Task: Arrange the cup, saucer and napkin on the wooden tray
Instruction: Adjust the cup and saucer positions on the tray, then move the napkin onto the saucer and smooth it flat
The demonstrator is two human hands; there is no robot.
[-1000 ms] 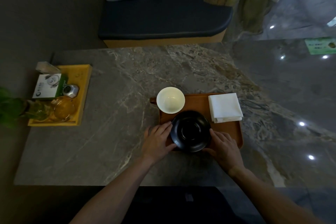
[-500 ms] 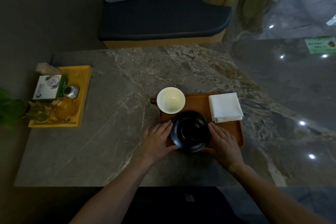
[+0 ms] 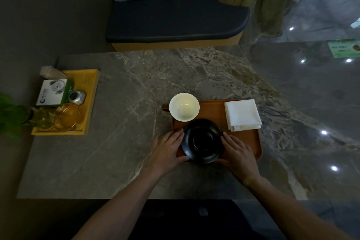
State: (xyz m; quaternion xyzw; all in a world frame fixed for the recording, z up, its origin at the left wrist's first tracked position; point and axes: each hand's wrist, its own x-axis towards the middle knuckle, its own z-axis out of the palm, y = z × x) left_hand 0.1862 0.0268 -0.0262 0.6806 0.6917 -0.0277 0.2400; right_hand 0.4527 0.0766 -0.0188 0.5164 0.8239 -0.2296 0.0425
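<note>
wooden tray sits at the near right part of the marble tabletop, and we count one white cup, one black saucer and one folded white napkin on it. cup stands at the tray's far left corner, overhanging the edge; napkin lies at the far right corner; saucer rests along the near edge, left of centre, just shy of the cup.

over at the tabletop's left edge we see a second, yellow tray holding a white and green box, a small silver object and glassware, with green leaves beside it. beyond the far edge, a dark bench cushion with two pale pillows.

we've got two hands: left hand and right hand lie flat, fingers together, flanking the saucer and pressed to its rim, thumbs at its near side. neither lifts it.
</note>
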